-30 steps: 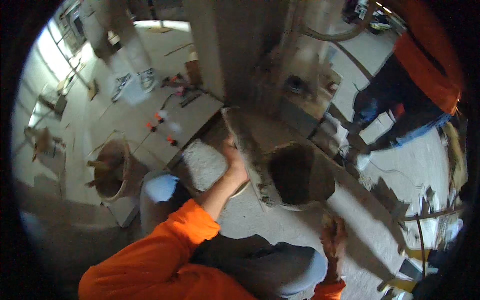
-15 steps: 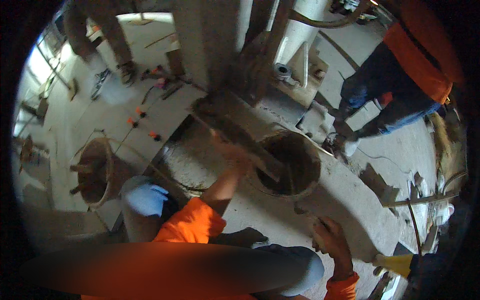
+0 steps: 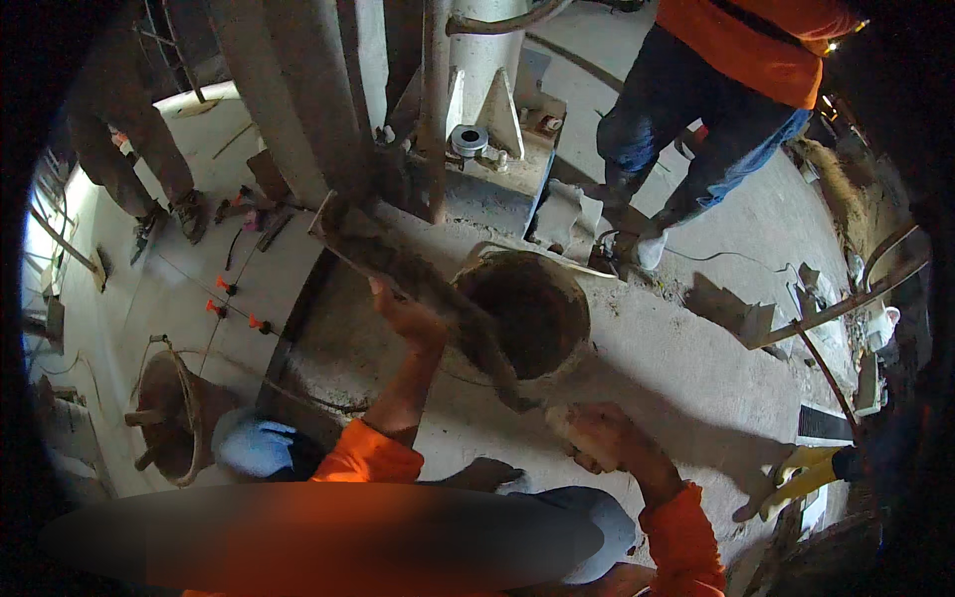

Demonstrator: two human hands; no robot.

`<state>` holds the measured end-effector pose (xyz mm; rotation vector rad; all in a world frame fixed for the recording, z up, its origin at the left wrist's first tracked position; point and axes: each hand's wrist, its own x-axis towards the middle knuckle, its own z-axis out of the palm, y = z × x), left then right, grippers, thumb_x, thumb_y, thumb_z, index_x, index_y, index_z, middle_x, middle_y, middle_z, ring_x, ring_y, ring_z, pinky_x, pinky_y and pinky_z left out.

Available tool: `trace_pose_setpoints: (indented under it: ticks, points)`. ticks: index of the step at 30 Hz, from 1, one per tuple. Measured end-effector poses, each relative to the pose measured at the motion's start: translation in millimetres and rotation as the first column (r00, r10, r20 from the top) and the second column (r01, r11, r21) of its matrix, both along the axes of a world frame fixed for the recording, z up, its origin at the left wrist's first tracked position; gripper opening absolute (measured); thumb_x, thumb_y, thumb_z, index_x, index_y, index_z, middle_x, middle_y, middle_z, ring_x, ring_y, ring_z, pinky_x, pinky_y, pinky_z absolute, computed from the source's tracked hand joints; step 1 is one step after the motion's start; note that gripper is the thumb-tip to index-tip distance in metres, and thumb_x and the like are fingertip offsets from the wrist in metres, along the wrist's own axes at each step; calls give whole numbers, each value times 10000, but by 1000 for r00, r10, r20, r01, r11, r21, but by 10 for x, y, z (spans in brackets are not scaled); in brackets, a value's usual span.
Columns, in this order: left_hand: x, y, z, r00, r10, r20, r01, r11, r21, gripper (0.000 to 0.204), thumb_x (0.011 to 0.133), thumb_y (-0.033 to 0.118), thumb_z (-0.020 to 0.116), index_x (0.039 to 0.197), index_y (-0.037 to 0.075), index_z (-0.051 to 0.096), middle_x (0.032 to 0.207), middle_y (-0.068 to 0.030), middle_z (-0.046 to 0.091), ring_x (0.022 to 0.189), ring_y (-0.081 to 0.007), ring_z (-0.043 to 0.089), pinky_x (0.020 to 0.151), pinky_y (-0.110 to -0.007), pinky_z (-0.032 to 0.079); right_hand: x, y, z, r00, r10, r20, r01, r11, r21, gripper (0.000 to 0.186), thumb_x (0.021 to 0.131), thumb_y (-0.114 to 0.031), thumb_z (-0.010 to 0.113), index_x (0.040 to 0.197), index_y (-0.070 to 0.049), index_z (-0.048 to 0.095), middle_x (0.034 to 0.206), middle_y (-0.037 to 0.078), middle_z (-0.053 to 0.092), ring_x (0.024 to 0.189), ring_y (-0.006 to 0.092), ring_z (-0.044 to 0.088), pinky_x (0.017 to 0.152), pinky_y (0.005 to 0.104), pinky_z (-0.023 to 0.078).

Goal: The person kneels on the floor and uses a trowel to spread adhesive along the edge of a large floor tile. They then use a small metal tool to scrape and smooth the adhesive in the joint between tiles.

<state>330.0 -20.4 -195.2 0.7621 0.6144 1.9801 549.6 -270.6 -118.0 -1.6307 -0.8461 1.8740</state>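
My left hand [image 3: 410,316] is closed on the edge of a long, narrow tile strip [image 3: 398,261], its upper face coated with dark, wet mortar. The strip slants from the post's foot at the upper left down to my right hand. My right hand [image 3: 605,438] is closed around a small trowel-like tool, mostly hidden by the fingers; a dark tip shows by the strip's lower end, and whether they touch I cannot tell. Just behind the strip stands a round bucket [image 3: 581,333] with a mortar-crusted rim and a dark inside.
Another bucket [image 3: 194,418] leans at left beside my knee. Orange tile-levelling clips [image 3: 221,289] stand along the floor joints. A steel column base [image 3: 497,194] rises ahead. One person in jeans [image 3: 657,129] stands at right, another at far left; a yellow-gloved hand [image 3: 804,478] reaches in at lower right.
The strip's lower end has moved from over the bucket to its near left side. My right hand has come up and left toward that end. The whole view has shifted.
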Motion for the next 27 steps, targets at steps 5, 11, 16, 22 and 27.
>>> trace_pose_setpoints:
  ticks: [5, 11, 16, 22, 27]
  points:
    - [-124, 107, 11, 847, 337, -411, -208, 922, 327, 503, 1048, 347, 302, 1365, 5, 491, 1317, -97, 550, 1125, -200, 560, 904, -371, 508, 142, 32, -1, 977, -129, -168, 126, 992, -25, 391, 985, -423, 567, 1077, -54, 655, 746, 44, 630, 505, 98, 534, 425, 271, 408]
    - [-93, -49, 255, 971, -166, 170, 185, 977, -107, 445, 1045, 376, 327, 1241, 49, 557, 1116, -73, 618, 933, -193, 603, 745, -345, 526, -25, 232, 186, 940, 127, 317, -209, 948, 241, 403, 986, -414, 582, 1192, -82, 684, 749, 32, 632, 547, 129, 585, 513, 289, 490]
    - [-171, -63, 294, 908, -349, 232, 384, 915, -126, 386, 1040, 397, 386, 1142, 77, 576, 918, -50, 620, 830, -199, 603, 724, -362, 517, 123, 208, 282, 947, 143, 288, -188, 973, 132, 393, 993, -404, 574, 1169, -77, 701, 689, 14, 603, 556, 104, 583, 519, 293, 484]
    - [-93, -137, 146, 916, -362, 173, 400, 857, -324, 390, 1040, 433, 390, 1094, 93, 573, 874, -44, 602, 752, -195, 601, 687, -370, 512, 30, 472, 274, 903, 86, 422, -283, 856, 433, 383, 969, -333, 611, 1209, -43, 685, 790, 123, 711, 583, 170, 637, 592, 343, 524]
    - [-126, -62, 220, 834, -484, 264, 545, 798, -258, 447, 1025, 500, 376, 1095, 108, 579, 879, -58, 602, 776, -220, 603, 697, -386, 519, -32, 476, 401, 676, 55, 735, -543, 712, 446, 353, 947, -312, 638, 1135, -16, 685, 1012, 240, 704, 897, 399, 700, 815, 465, 550]
